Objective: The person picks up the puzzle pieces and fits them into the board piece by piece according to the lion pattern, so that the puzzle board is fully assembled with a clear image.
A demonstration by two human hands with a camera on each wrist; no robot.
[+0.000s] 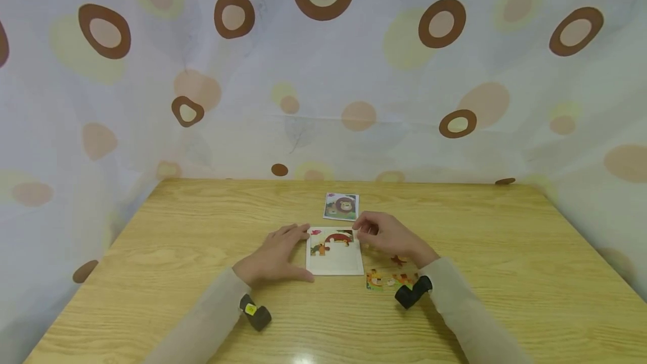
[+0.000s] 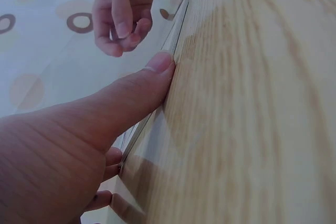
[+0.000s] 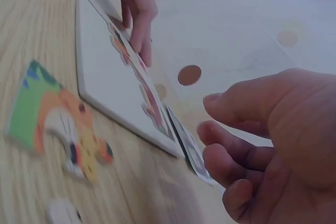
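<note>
A white square puzzle board (image 1: 336,265) lies on the table, with several joined pieces (image 1: 338,238) along its top and upper left. My left hand (image 1: 275,254) rests at the board's left side, thumb and fingers spread along that edge. By the upper right corner, my right hand (image 1: 389,235) hovers with loosely bent fingers. In the right wrist view a gap shows between the right thumb (image 3: 236,100) and fingers, and nothing is visible in it. Loose puzzle pieces lie right of the board, among them an orange and green piece (image 3: 31,114).
Behind the board lies a small lion picture card (image 1: 341,206). More loose pieces (image 1: 404,280) sit under and beside my right wrist. The wooden table (image 1: 202,212) ends at a patterned cloth (image 1: 323,72) at the back.
</note>
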